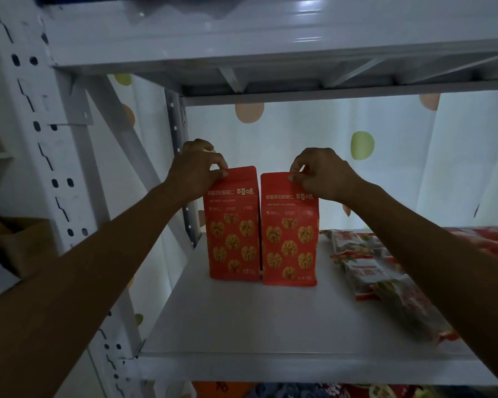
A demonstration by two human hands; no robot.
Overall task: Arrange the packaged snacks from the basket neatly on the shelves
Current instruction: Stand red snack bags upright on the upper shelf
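Note:
Two red walnut snack bags stand upright side by side at the back left of a white metal shelf point(242, 326). My left hand point(197, 170) pinches the top edge of the left red bag point(233, 228). My right hand point(324, 175) pinches the top edge of the right red bag point(289, 234). The two bags nearly touch, printed fronts facing me. No basket is in view.
Several flat red-and-clear snack packets point(385, 280) lie piled on the shelf's right side. A perforated white upright point(52, 168) and a diagonal brace stand at left. Another shelf point(270, 44) sits close overhead. More packages show on the level below point(328, 390). A cardboard box point(20, 239) sits far left.

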